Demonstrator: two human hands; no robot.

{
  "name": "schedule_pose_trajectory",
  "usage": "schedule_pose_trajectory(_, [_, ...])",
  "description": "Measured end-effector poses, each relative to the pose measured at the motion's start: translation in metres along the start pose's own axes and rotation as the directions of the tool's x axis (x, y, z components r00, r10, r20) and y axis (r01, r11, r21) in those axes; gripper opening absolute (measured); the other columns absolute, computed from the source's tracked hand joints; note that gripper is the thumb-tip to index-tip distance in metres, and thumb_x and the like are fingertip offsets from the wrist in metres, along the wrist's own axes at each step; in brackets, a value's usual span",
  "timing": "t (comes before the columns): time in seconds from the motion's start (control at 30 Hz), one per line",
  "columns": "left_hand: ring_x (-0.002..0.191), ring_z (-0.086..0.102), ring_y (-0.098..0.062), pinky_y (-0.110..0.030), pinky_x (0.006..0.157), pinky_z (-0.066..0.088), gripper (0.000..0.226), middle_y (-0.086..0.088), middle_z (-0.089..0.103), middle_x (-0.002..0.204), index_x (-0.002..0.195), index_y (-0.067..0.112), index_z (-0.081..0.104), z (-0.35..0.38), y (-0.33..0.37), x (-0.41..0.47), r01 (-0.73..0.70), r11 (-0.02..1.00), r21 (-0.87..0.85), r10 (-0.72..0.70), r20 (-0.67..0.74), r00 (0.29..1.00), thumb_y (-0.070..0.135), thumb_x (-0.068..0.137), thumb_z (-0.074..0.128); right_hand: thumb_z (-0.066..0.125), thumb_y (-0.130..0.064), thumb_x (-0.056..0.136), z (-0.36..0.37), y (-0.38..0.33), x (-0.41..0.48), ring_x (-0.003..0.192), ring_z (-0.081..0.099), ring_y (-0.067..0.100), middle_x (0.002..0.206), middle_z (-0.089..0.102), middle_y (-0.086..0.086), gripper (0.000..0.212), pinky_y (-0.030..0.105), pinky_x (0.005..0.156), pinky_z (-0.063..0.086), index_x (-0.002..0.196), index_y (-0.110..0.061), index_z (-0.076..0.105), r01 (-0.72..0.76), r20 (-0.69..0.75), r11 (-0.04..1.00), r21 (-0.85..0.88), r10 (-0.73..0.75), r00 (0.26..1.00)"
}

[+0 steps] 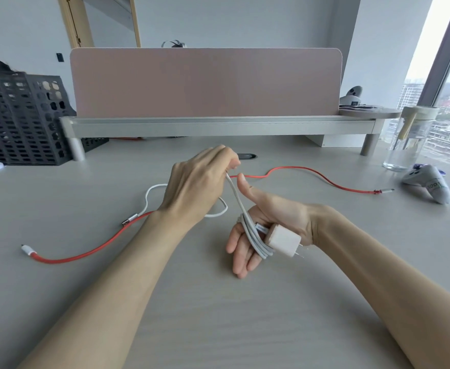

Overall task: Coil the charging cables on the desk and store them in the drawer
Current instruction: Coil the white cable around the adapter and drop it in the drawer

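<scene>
Head view: left hand [202, 182] pinches white cable [235, 194], part-wound round spread right hand [266, 230]; red cable [59, 261] untouched.

The left hand [200, 187] covers part of the white cable [254, 239] and red cable [91, 253]; the black crate [19, 115] runs off the frame's left edge.

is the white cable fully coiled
Partly: cable loops wrap the right hand by the charger, the left hand pinches the rest, a tail lies on the desk.
</scene>
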State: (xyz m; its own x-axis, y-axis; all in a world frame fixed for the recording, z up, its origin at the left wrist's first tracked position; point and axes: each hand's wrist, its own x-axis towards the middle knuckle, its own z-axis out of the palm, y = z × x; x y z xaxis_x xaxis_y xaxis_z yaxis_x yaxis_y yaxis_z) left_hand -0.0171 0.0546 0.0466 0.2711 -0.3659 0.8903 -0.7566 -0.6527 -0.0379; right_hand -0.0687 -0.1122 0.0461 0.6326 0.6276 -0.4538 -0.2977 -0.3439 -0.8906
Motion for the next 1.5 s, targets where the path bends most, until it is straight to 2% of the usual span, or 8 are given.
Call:
schedule_pose_trajectory(0.37, [0.075,0.050,-0.009,-0.026,0.055,0.038,0.008,0.012,0.063,0.085,0.091,0.028,0.044,0.004,0.010,0.006,0.122,0.983,-0.141,-0.135,-0.093,0.986,0.022,0.095,0.040,0.055,-0.074,0.072,0.010,-0.006,0.001,0.080,0.071,0.027,0.082,0.073,0.016,0.078,0.030,0.074,0.054,0.101,-0.002,0.062,-0.084,-0.297,0.958,-0.275,-0.002,0.955])
schedule_pose_trajectory(0.57, [0.074,0.051,-0.010,-0.032,0.064,0.042,0.015,0.010,0.065,0.087,0.092,0.019,0.054,0.005,0.008,0.005,0.181,0.962,-0.207,-0.201,-0.084,0.976,0.023,0.097,0.040,0.054,-0.026,0.097,0.010,-0.005,0.014,0.058,0.067,0.017,0.067,0.071,0.007,0.022,0.023,0.058,0.053,0.089,-0.006,0.059,-0.111,-0.550,0.943,-0.313,-0.085,0.831])
schedule_pose_trajectory(0.73, [0.070,0.043,-0.006,-0.027,0.060,0.036,0.014,0.009,0.065,0.086,0.091,0.018,0.054,0.002,0.011,0.008,0.149,0.974,-0.172,-0.168,-0.102,0.981,0.022,0.096,0.041,0.045,-0.020,0.099,0.003,0.004,0.031,0.082,0.054,0.028,0.082,0.058,0.010,0.035,0.031,0.073,0.043,0.072,0.000,0.056,-0.295,-0.581,0.529,-0.796,-0.529,0.618])
schedule_pose_trajectory(0.93, [0.075,0.043,-0.006,-0.023,0.061,0.027,0.022,0.015,0.060,0.086,0.093,0.013,0.058,0.001,-0.001,0.005,0.233,0.967,-0.099,-0.242,-0.092,0.966,0.024,0.098,0.040,0.048,-0.032,0.102,-0.004,0.009,0.026,0.084,0.055,0.030,0.071,0.053,0.004,0.042,0.041,0.084,0.045,0.067,-0.008,0.055,-0.144,-0.333,0.332,-0.932,-0.631,0.701])
schedule_pose_trajectory(1.17, [0.066,0.045,0.002,-0.026,0.060,0.027,0.020,0.023,0.051,0.075,0.092,0.016,0.056,0.001,0.004,0.006,0.259,0.953,-0.159,-0.263,-0.002,0.965,0.024,0.099,0.040,0.047,-0.046,0.100,0.022,-0.001,0.009,0.054,0.055,0.005,0.051,0.060,-0.004,0.046,0.024,0.070,0.046,0.066,-0.017,0.059,-0.015,-0.290,0.592,-0.806,-0.372,0.882])
schedule_pose_trajectory(1.3, [0.062,0.052,0.001,-0.032,0.062,0.035,0.019,0.023,0.055,0.062,0.083,0.029,0.053,0.015,0.001,-0.005,0.485,0.832,-0.271,-0.408,0.294,0.864,0.035,0.098,0.043,0.054,-0.033,0.099,0.029,-0.005,-0.005,0.047,0.053,0.014,0.043,0.052,-0.003,0.039,0.015,0.051,0.040,0.067,-0.012,0.058,0.347,-0.179,0.836,-0.426,-0.454,0.873])
schedule_pose_trajectory(1.43, [0.060,0.056,-0.002,-0.025,0.062,0.042,0.023,0.013,0.060,0.067,0.080,0.020,0.059,0.033,0.029,-0.013,0.696,0.612,-0.376,-0.416,0.595,0.687,0.025,0.095,0.043,0.054,-0.024,0.094,0.018,-0.010,-0.005,0.054,0.063,0.016,0.053,0.060,-0.001,0.032,0.023,0.055,0.051,0.070,-0.013,0.072,0.715,-0.375,0.663,0.222,-0.619,0.690])
schedule_pose_trajectory(1.5, [0.068,0.053,-0.017,-0.029,0.064,0.041,0.019,0.010,0.055,0.073,0.093,0.019,0.059,0.043,0.039,-0.019,0.632,0.658,-0.410,-0.324,0.603,0.729,0.024,0.095,0.041,0.051,-0.018,0.094,0.005,-0.008,-0.006,0.080,0.074,0.019,0.079,0.074,0.004,0.028,0.026,0.066,0.059,0.085,-0.005,0.075,0.779,-0.513,0.491,0.389,-0.587,0.627])
